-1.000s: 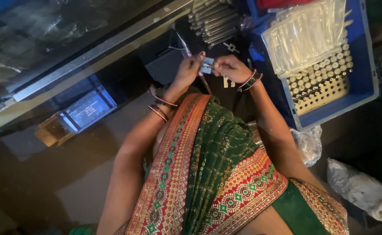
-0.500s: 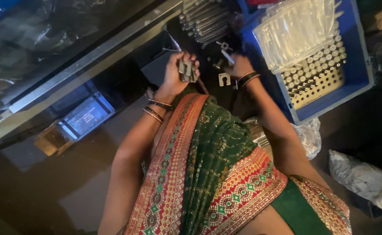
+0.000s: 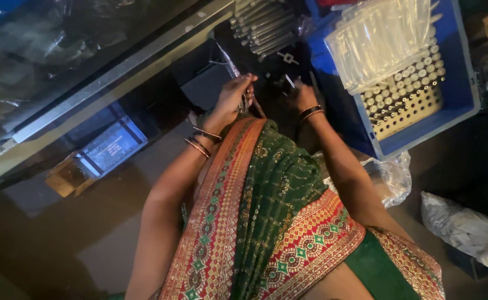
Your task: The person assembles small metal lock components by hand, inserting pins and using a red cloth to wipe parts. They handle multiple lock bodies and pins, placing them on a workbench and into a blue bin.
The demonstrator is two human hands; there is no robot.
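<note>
My left hand (image 3: 233,95) is closed around a small metal part (image 3: 246,101) at the dark work surface, with bangles on that wrist. My right hand (image 3: 302,95) reaches forward beside it, fingers curled at a small shiny metal piece (image 3: 289,81); whether it grips the piece is unclear. A bundle of metal rods (image 3: 263,23) lies just beyond both hands. A green and red patterned drape (image 3: 266,205) covers my front below the arms.
A blue crate (image 3: 459,83) at the right holds a perforated rack of small tubes (image 3: 405,97) under clear plastic bags (image 3: 380,39). A metal rail (image 3: 116,75) runs diagonally at upper left. A small box (image 3: 110,147) sits lower left; crumpled plastic bags (image 3: 463,225) lie lower right.
Both hands have moved further forward towards the rods. The left hand has closed tighter over its metal part; the right hand has shifted from beside the crate to the small shiny piece.
</note>
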